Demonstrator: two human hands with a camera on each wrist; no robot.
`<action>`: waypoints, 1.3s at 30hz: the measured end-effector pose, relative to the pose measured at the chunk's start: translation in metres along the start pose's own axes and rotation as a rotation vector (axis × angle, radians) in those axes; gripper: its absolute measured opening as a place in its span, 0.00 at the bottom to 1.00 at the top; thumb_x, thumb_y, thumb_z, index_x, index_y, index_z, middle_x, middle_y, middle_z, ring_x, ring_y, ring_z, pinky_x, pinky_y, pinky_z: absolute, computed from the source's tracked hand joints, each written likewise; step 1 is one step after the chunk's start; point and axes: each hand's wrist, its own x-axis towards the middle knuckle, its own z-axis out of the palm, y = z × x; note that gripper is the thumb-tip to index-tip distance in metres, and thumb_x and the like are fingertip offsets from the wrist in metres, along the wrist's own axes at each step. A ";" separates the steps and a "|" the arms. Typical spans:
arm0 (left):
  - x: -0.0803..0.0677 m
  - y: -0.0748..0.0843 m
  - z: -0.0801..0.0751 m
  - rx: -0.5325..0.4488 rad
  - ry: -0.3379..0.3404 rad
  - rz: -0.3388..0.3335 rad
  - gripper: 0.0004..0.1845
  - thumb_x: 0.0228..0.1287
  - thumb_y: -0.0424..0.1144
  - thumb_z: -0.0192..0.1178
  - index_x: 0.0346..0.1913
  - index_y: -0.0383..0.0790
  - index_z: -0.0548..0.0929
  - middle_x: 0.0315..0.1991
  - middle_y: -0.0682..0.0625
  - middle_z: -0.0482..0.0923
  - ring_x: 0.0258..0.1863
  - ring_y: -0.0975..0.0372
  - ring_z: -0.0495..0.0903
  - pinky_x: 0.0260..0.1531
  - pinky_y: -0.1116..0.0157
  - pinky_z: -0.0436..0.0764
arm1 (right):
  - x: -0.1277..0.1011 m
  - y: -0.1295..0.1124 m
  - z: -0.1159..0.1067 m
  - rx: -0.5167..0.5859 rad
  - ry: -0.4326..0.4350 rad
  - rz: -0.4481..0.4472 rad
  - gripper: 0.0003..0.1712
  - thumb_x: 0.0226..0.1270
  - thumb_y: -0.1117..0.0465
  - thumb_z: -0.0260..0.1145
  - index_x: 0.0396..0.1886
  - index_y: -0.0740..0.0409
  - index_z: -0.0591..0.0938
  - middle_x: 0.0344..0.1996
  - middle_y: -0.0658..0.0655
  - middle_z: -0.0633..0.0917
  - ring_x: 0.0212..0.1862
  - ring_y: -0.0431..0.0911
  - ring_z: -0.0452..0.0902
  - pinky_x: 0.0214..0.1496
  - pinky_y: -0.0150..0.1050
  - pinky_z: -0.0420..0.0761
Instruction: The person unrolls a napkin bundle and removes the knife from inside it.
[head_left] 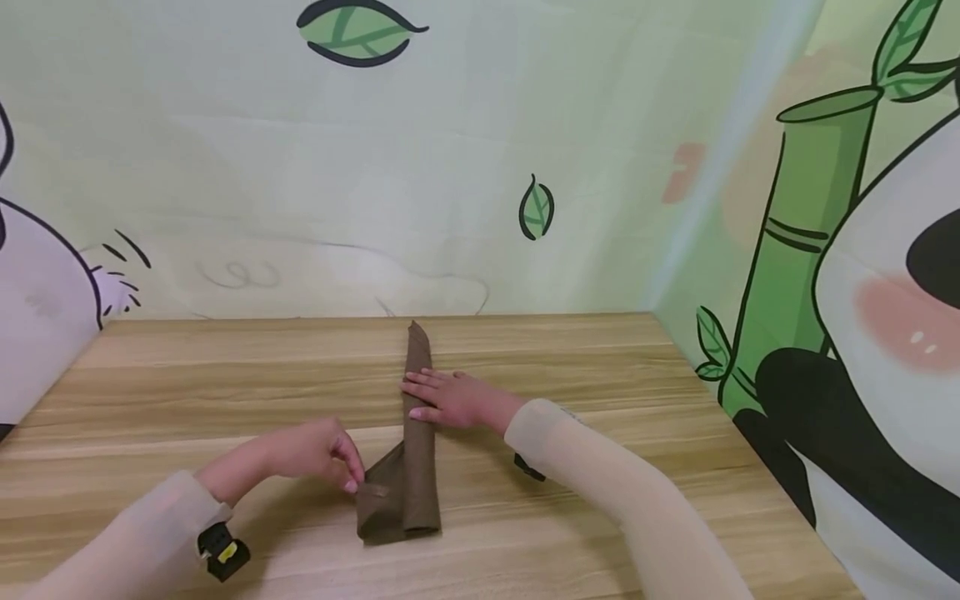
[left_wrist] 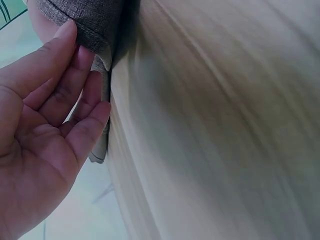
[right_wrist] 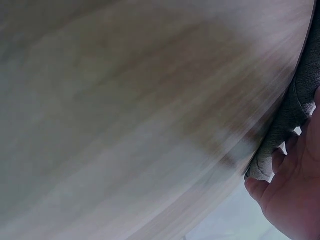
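Note:
A brown cloth (head_left: 417, 467), folded into a long narrow strip, lies on the wooden table (head_left: 600, 358) and points away from me. My left hand (head_left: 322, 454) is at its near left corner, where a flap spreads out, and its curled fingertips pinch the flap's edge. In the left wrist view the fingers (left_wrist: 85, 75) lie along the cloth's edge (left_wrist: 95, 20). My right hand (head_left: 444, 398) lies flat across the middle of the strip with straight fingers. The right wrist view shows that hand (right_wrist: 295, 200) against the cloth (right_wrist: 295, 110).
The table meets a cartoon backdrop wall (head_left: 450, 167) at the back and a panda and bamboo panel (head_left: 825, 333) on the right. A black and yellow strap (head_left: 222, 552) sits on my left wrist.

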 end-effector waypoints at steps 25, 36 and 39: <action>-0.041 -0.014 0.013 0.098 0.016 0.014 0.09 0.60 0.24 0.62 0.37 0.35 0.91 0.37 0.47 0.92 0.41 0.78 0.82 0.41 0.74 0.82 | 0.001 -0.003 0.002 0.003 0.009 0.009 0.36 0.85 0.39 0.40 0.85 0.43 0.51 0.85 0.48 0.50 0.86 0.47 0.42 0.84 0.59 0.55; -0.040 0.006 0.047 0.449 0.166 0.073 0.13 0.66 0.31 0.65 0.53 0.37 0.87 0.52 0.43 0.86 0.52 0.53 0.86 0.51 0.56 0.86 | -0.001 -0.005 -0.001 0.037 0.058 -0.020 0.34 0.85 0.42 0.44 0.83 0.47 0.57 0.84 0.53 0.56 0.85 0.51 0.48 0.83 0.56 0.58; -0.036 0.009 0.059 0.578 0.215 0.101 0.16 0.66 0.33 0.66 0.56 0.35 0.85 0.57 0.40 0.84 0.55 0.49 0.85 0.53 0.54 0.86 | -0.004 -0.007 -0.003 0.039 0.082 -0.025 0.34 0.84 0.43 0.46 0.82 0.48 0.60 0.83 0.54 0.58 0.84 0.52 0.51 0.83 0.54 0.59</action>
